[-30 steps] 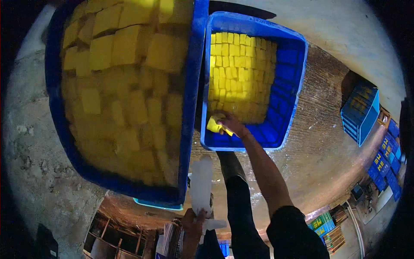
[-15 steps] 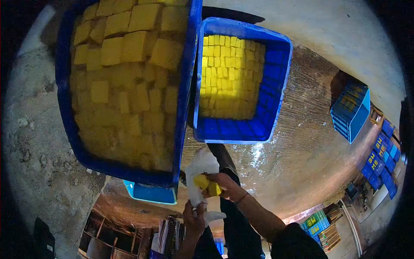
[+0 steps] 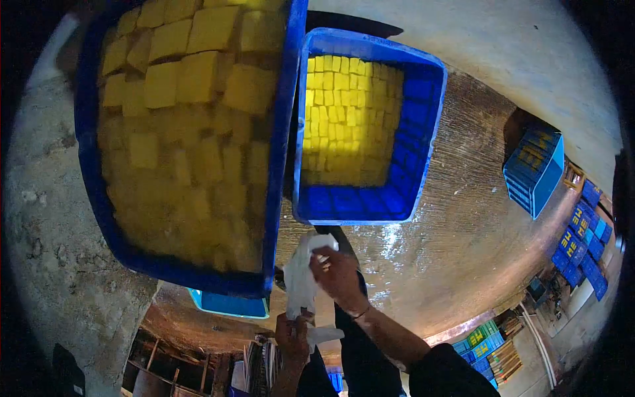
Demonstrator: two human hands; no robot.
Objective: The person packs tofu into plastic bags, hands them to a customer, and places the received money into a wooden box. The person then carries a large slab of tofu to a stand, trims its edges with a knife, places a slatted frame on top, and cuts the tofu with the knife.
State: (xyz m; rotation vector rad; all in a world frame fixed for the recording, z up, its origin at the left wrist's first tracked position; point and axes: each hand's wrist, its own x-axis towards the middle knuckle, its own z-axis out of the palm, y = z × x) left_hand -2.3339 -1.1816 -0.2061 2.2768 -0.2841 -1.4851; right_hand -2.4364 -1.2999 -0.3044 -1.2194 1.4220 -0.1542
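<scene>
My left hand (image 3: 294, 337) is closed around the lower part of a white plastic bag (image 3: 302, 278), which hangs loosely above my legs. At the bag's upper end, my right hand (image 3: 340, 281) has its fingers curled against the plastic, pinching its edge. No yellow tofu block shows in my right hand; the bag's inside is hidden. In front of me, a blue crate (image 3: 413, 172) holds rows of small yellow tofu blocks (image 3: 337, 116). A large blue tub (image 3: 99, 205) on the left contains bigger yellow tofu pieces (image 3: 178, 79), many under cloudy liquid.
A light blue crate (image 3: 231, 304) sits partly beneath the large tub. On the wet ridged floor (image 3: 463, 159), another blue crate (image 3: 534, 172) stands to the right. Stacked blue crates (image 3: 582, 238) line the far right. Wooden racks (image 3: 165, 364) are at the lower left.
The yellow tofu blocks that were in my right hand are out of sight. My right hand has moved up to the bag's top edge. The view has shifted slightly.
</scene>
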